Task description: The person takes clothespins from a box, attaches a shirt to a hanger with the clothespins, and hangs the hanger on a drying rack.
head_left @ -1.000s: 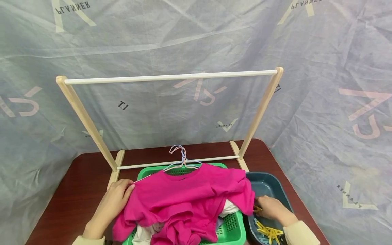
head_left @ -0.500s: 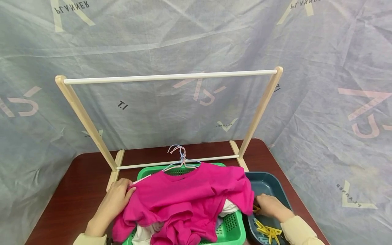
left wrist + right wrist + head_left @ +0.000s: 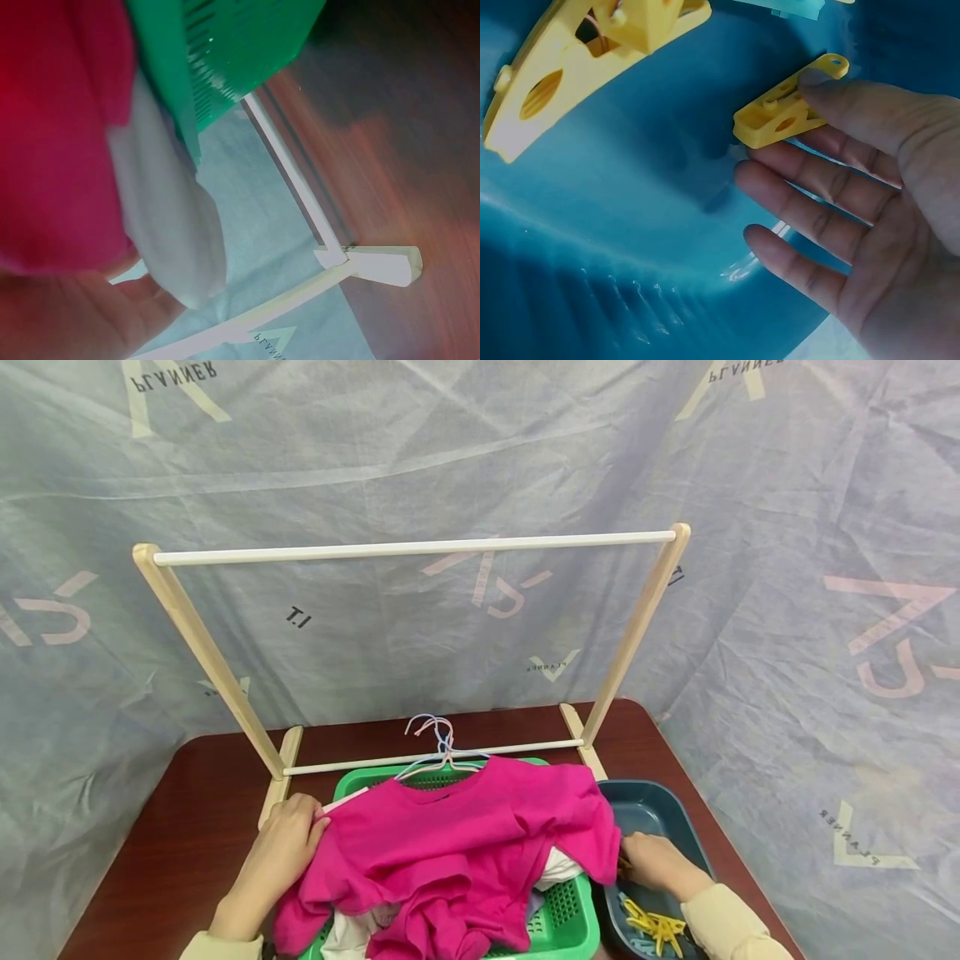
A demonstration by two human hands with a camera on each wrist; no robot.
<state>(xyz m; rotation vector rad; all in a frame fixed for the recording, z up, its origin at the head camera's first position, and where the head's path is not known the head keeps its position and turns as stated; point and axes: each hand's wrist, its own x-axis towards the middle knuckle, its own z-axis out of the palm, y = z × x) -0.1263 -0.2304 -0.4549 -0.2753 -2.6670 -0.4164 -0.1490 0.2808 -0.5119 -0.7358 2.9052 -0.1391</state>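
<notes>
A pink T-shirt (image 3: 442, 835) lies spread over a green basket (image 3: 573, 914), its neck toward the rack. Hangers (image 3: 442, 747) with white and bluish hooks stick out at its collar. My left hand (image 3: 281, 852) grips the shirt's left shoulder, where a white hanger arm (image 3: 345, 800) shows. In the left wrist view its fingers are partly hidden behind the pink cloth. My right hand (image 3: 870, 195) is in the dark blue tray (image 3: 651, 806). It pinches a yellow clothespin (image 3: 780, 112) between thumb and index finger, the other fingers extended.
A wooden rack with a white top rod (image 3: 420, 550) stands behind the basket on the dark red table (image 3: 172, 827). More yellow clothespins (image 3: 656, 927) lie in the tray's near part. White cloth (image 3: 557, 868) shows under the shirt. Grey sheeting (image 3: 450, 460) surrounds the table.
The head view has shifted very slightly. Less yellow of the clothespin shows at my right fingertips than before. My left hand keeps its grip on the shirt's shoulder.
</notes>
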